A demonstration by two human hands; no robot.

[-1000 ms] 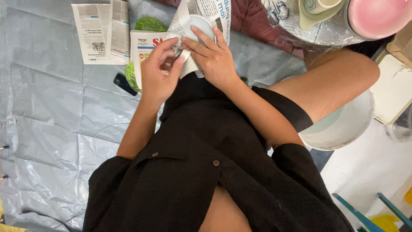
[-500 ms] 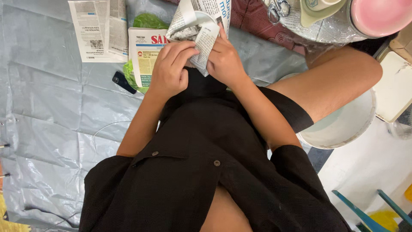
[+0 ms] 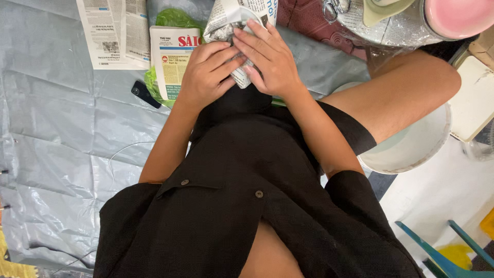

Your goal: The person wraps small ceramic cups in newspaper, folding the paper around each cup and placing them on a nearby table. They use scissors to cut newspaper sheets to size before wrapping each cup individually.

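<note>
Over the person's lap, a newspaper bundle (image 3: 237, 36) is held between both hands, against the upper edge of the black clothing. The left hand (image 3: 206, 77) is laid flat on the bundle's near side with its fingers closed over the paper; the right hand (image 3: 270, 59) is pressed against the other side, fingers spread across the folds. Each grip is thus pressed onto the bundle rather than pinching it. Whatever is inside is fully covered — its kind cannot be told.

As far as can be judged, the wrapping is well along: the paper is already drawn round the object and crumpled at the top, though the loose end still looks to be tucked or smoothed down.

Just left of the bundle, a folded newspaper (image 3: 172, 59) is seen lying on a green plastic bag (image 3: 175, 18), and farther left an open newspaper sheet (image 3: 110, 31) is spread on the grey tarpaulin (image 3: 56, 144). A small dark object (image 3: 145, 94) lies below the folded newspaper — it cannot be identified. Right of the bundle, a pink bowl (image 3: 458, 15) rests on more paper, and a white bowl (image 3: 411, 149) is partly hidden under the bare knee.
</note>
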